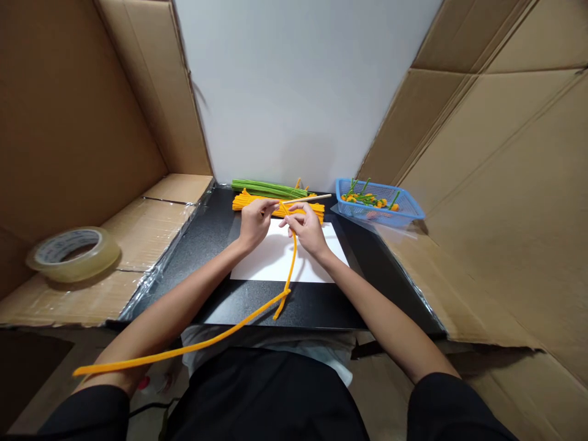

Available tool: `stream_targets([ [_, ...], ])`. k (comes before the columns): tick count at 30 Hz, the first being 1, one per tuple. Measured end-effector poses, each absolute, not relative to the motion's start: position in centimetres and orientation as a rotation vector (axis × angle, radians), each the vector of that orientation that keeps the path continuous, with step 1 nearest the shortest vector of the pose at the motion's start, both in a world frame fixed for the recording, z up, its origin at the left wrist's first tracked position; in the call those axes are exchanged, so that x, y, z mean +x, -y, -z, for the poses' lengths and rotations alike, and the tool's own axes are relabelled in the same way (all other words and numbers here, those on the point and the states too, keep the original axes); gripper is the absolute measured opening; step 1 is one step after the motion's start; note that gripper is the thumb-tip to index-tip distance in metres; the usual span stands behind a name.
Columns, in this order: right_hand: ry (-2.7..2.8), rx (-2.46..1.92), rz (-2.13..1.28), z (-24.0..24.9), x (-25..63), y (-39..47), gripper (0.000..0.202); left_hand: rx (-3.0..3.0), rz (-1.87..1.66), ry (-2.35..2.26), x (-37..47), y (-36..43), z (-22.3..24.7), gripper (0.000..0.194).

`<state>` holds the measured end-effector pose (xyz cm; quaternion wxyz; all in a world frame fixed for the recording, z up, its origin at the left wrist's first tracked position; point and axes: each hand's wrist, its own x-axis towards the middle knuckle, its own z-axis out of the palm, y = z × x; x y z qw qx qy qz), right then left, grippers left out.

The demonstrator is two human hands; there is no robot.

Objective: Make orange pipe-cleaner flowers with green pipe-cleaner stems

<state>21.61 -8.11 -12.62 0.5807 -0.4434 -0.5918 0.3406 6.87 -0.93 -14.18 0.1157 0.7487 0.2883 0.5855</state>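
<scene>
An orange pipe cleaner (294,254) runs up between my hands and hangs down over the table's front. Lower down it joins or crosses another orange length (184,350), which stretches left across my left forearm. My left hand (256,223) is closed in a pinch at the near end of a thin wooden stick (312,198), where the pipe cleaner's upper end meets it. My right hand (307,228) pinches the pipe cleaner just below the stick, close beside my left hand. A white sheet (257,266) lies under both hands.
Behind my hands lie a bundle of orange pipe cleaners (241,199) and a green bundle (264,187). A blue basket (408,211) at right holds small orange-and-green pieces. A tape roll (108,254) rests on cardboard at left. Cardboard walls (505,159) flank the black table (202,236).
</scene>
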Motion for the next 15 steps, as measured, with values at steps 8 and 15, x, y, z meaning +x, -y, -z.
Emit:
stream_targets([
  [8,1.349,-1.057,-0.66,12.7,21.2,8.3,0.028,2.606,-1.75,-0.819,6.1,1.3,13.6,0.029],
  [15,1.384,-1.056,-0.652,12.7,21.6,8.2,0.027,2.067,-1.534,-0.773,7.0,0.7,14.6,0.035],
])
